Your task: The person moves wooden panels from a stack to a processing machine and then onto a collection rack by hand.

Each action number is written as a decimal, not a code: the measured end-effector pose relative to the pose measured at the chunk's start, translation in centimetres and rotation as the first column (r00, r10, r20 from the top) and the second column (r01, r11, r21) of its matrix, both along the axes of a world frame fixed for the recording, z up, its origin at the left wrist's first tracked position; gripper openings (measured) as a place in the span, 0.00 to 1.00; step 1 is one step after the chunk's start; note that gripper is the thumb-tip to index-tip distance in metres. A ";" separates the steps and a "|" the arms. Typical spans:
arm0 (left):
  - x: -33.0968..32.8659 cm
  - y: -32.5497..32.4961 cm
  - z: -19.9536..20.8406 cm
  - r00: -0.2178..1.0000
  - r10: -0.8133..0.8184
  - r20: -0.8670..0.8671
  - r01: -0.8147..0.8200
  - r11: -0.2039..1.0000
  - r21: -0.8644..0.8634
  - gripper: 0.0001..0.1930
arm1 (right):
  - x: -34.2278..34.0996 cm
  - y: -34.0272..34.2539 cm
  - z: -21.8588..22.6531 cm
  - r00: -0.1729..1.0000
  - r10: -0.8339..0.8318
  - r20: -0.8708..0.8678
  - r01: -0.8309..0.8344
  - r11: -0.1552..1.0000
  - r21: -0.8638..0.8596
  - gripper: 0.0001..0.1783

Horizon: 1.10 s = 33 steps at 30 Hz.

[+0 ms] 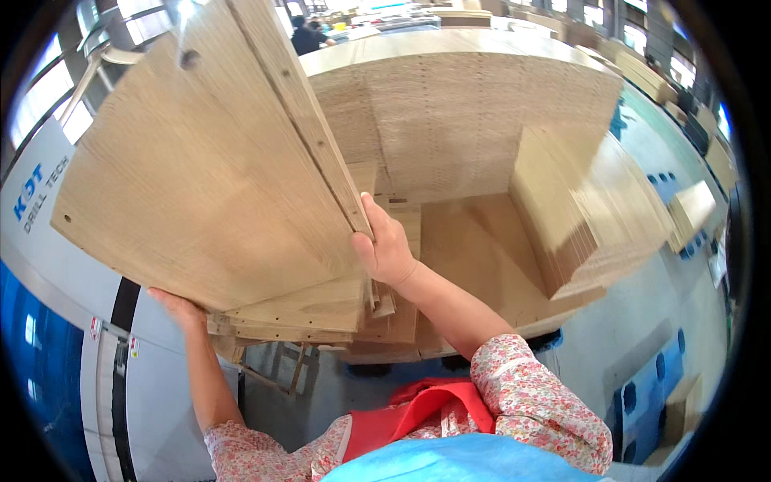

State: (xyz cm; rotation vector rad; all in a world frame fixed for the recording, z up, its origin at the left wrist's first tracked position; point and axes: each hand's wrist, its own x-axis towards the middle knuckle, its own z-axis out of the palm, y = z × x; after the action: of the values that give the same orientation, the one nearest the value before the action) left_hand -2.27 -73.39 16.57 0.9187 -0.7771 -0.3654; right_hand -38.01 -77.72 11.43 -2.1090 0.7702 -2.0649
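The right hand [387, 251], forearm slanting up-left, grasps the right edge of a large light-brown wooden panel [201, 169], tilted upright before the body; the left hand [180, 310] supports its lower edge (finger closure, I cannot tell).

Bright windows [635, 37] shine beyond a grey floor [578, 345].

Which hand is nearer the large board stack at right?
Right: the right hand is left of the stack; the left hand is farther left; both touch the panel.
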 end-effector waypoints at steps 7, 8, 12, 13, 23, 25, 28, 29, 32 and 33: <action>-7.3 4.7 6.6 0.991 -0.120 -0.051 0.127 0.980 0.155 0.41 | -6.1 9.3 7.0 0.991 -0.130 -0.001 0.130 0.987 0.092 0.33; -9.3 5.0 7.2 0.991 -0.131 -0.037 0.136 0.975 0.176 0.41 | -7.9 10.6 7.4 0.984 -0.178 -0.012 0.178 0.977 0.116 0.33; -15.0 5.8 9.0 0.945 -0.319 0.067 0.295 0.924 0.242 0.40 | -15.1 17.1 9.7 0.977 -0.211 0.019 0.180 0.873 0.453 0.34; -16.5 6.0 9.1 0.920 -0.380 0.096 0.345 0.901 0.262 0.40 | -16.7 18.3 9.8 0.977 -0.210 0.038 0.153 0.813 0.562 0.35; -39.5 8.2 7.0 0.686 -0.725 -0.065 0.598 0.510 0.619 0.39 | -37.8 25.7 8.0 0.905 -0.426 0.009 0.297 0.646 0.704 0.32; -42.3 7.3 5.9 0.607 -0.785 -0.123 0.632 0.383 0.674 0.40 | -41.8 26.0 7.4 0.907 -0.420 0.019 0.266 0.608 0.748 0.32; -47.0 6.8 4.7 0.554 -0.806 -0.208 0.660 0.273 0.700 0.39 | -46.6 26.3 7.3 0.929 -0.369 0.018 0.198 0.540 0.818 0.32; -48.2 6.4 4.0 0.539 -0.810 -0.233 0.655 0.229 0.720 0.40 | -47.9 26.4 7.1 0.935 -0.355 0.005 0.180 0.487 0.855 0.33; -51.3 4.5 1.9 0.509 -0.810 -0.292 0.627 0.116 0.770 0.39 | -50.9 25.5 7.4 0.939 -0.344 0.025 0.095 0.327 0.940 0.33; -52.0 3.9 1.2 0.504 -0.807 -0.307 0.611 0.083 0.787 0.39 | -51.7 25.1 7.4 0.937 -0.346 0.045 0.054 0.272 0.961 0.33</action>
State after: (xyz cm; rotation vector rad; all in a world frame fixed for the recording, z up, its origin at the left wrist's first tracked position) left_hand -54.27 -69.53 17.80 1.4437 -1.2894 -1.7410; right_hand -89.70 -52.59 18.83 -1.0220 1.7283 -1.2083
